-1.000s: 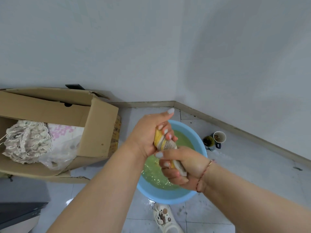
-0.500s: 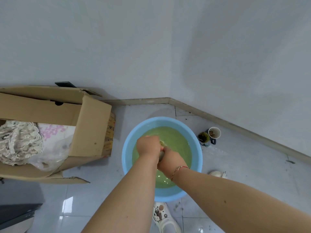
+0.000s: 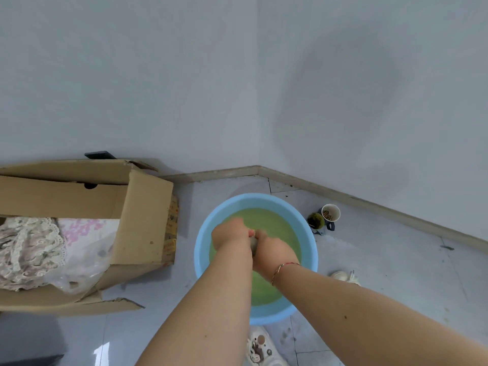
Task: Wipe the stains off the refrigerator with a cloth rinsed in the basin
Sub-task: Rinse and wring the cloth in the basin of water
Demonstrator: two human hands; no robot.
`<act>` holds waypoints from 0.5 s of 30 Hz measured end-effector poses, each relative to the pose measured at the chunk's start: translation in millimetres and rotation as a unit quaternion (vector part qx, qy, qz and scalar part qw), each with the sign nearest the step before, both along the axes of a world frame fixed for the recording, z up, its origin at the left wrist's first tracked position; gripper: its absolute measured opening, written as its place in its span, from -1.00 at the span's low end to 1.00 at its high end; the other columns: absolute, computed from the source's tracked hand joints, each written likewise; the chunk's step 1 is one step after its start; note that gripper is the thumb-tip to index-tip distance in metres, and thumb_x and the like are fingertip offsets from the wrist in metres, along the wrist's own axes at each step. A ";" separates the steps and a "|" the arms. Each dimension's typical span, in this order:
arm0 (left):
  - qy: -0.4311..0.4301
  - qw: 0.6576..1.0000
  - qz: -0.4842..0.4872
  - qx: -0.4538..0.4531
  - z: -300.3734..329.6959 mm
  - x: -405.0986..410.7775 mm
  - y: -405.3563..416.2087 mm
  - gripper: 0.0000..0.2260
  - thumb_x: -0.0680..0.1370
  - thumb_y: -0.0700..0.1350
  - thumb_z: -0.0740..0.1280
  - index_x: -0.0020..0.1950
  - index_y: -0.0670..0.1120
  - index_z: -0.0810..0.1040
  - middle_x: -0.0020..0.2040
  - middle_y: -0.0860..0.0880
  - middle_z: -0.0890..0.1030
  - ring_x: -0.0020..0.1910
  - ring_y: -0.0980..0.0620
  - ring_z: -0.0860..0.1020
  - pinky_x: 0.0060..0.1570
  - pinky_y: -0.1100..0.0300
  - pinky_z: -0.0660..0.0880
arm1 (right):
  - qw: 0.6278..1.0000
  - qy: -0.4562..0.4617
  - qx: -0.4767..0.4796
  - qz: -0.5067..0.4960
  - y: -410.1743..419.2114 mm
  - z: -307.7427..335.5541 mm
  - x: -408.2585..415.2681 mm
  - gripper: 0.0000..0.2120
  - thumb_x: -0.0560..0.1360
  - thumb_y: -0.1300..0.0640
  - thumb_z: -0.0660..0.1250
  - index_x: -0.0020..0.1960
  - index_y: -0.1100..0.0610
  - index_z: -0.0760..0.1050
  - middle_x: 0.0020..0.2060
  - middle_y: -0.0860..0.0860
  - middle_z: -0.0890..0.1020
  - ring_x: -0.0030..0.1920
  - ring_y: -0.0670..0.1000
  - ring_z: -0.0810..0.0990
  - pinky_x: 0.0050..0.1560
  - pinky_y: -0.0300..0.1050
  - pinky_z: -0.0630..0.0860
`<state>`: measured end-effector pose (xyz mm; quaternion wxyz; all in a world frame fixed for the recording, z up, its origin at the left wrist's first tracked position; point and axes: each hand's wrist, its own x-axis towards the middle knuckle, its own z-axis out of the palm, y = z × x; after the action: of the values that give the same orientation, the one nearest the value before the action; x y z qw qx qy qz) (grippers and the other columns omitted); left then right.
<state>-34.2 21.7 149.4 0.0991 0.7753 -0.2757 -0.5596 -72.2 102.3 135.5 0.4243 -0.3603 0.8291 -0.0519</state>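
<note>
While both hands meet over the blue basin (image 3: 202, 249), the left hand (image 3: 229, 235) and right hand (image 3: 274, 250) seem curled around a grey cloth (image 3: 254, 243), barely visible between them above green water. Left of the basin sits a cardboard box (image 3: 144, 215); right, two cups (image 3: 324, 216).

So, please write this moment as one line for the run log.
stage: rinsing | left hand: grips cloth | right hand: grips cloth | place: over blue basin, green water | refrigerator: not in view
</note>
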 end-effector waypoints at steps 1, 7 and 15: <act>0.023 1.000 0.011 0.003 7.0 1.4 0.7 -0.78 0.46 -0.27 0.22 -0.40 -0.19 0.43 -0.61 -0.05 0.50 -0.40 -0.09 0.46 -0.10 0.07 0.48 | 1.000 0.007 -0.001 -0.009 0.4 5.6 1.2 -0.76 0.42 0.14 0.19 0.08 0.09 0.29 -0.35 -0.03 0.47 -0.22 0.10 0.59 -0.33 -0.12 0.44; 0.171 0.981 -0.036 0.083 37.7 7.4 -3.3 -0.65 0.59 0.09 0.25 -0.16 -0.20 0.48 -0.26 -0.19 0.52 -0.27 -0.14 0.53 -0.03 -0.07 0.53 | 0.992 0.004 -0.070 -0.104 11.7 45.0 -1.9 -0.62 0.38 0.22 0.34 0.10 0.17 0.23 0.00 0.06 0.40 -0.12 0.13 0.51 -0.20 -0.10 0.40; 0.236 0.962 -0.140 0.009 83.8 15.5 -2.2 -0.94 0.58 -0.24 0.31 0.02 -0.16 0.47 -0.10 -0.20 0.53 -0.20 -0.15 0.55 -0.32 0.00 0.52 | 0.931 -0.160 -0.212 -0.251 37.9 97.9 -26.5 -0.87 0.47 0.14 0.39 -0.04 0.04 0.45 -0.17 -0.03 0.55 -0.15 -0.01 0.52 -0.13 -0.18 0.48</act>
<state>-18.8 19.5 233.2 0.0749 0.5759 -0.3450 -0.7374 -98.8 140.2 233.3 0.4382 -0.2089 0.7835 -0.3878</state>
